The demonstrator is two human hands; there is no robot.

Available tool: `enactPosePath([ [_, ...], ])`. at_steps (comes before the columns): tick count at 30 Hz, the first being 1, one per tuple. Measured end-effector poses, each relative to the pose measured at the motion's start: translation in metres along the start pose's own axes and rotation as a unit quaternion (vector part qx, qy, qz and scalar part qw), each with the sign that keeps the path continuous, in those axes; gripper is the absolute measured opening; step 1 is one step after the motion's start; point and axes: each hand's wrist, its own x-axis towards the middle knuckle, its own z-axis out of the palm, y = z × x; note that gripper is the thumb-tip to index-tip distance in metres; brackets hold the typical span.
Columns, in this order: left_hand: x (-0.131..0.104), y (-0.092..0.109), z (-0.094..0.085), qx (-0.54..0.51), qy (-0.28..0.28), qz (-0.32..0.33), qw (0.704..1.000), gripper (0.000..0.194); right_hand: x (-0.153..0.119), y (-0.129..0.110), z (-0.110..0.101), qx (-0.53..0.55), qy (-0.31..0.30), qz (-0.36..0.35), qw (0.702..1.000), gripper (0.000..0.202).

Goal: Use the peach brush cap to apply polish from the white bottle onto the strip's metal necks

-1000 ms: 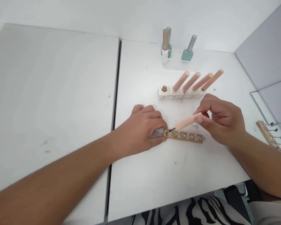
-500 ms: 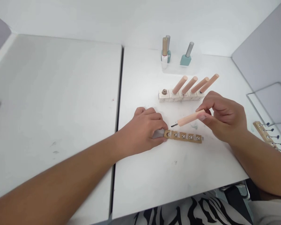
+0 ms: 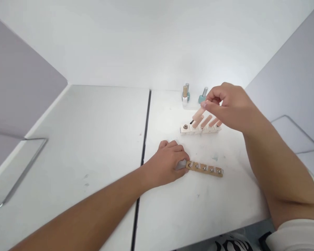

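Note:
My left hand (image 3: pixel 171 162) pinches the left end of a narrow wooden strip (image 3: pixel 208 169) that lies on the white table and bears several silver round pieces. My right hand (image 3: pixel 225 104) grips a pink brush cap (image 3: pixel 199 113) between thumb and fingers, its dark bristles pointing down and left. The brush tip is just above a row of joined white bottles (image 3: pixel 199 130). An uncapped opening (image 3: pixel 185 127) shows at the row's left end; several pink caps (image 3: pixel 206 121) stand tilted in the others, the rightmost partly behind my right hand.
Behind the row, a clear tray (image 3: pixel 192 107) holds a white bottle with a gold cap (image 3: pixel 185 96) and teal bottles (image 3: pixel 202 99). A dark gap (image 3: pixel 146 129) divides the table (image 3: pixel 107 115). Wire frames stand at the left (image 3: pixel 36 153) and right (image 3: pixel 300 122).
My right hand has moved the brush from near the strip up and away to the bottle row. My left hand keeps its hold on the strip. The view has tilted upward.

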Motion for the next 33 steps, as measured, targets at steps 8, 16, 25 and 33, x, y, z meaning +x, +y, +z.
enactPosePath([
  [8,-0.002,0.001,0.0,-0.019,0.001,-0.001,1.0,0.014,0.015,0.007,0.019,0.029,-0.077,0.025,0.996,0.029],
  [16,-0.001,0.0,0.0,-0.022,-0.002,-0.003,1.0,0.013,0.016,0.007,0.025,-0.005,-0.065,0.001,0.998,0.028],
  [25,-0.002,0.0,0.0,-0.018,0.004,0.004,1.0,0.013,0.018,0.005,0.036,-0.183,-0.039,-0.024,0.982,0.028],
  [33,-0.001,0.0,0.0,-0.018,0.001,0.003,1.0,0.012,0.017,0.011,0.047,-0.237,-0.058,-0.028,0.969,0.033],
])
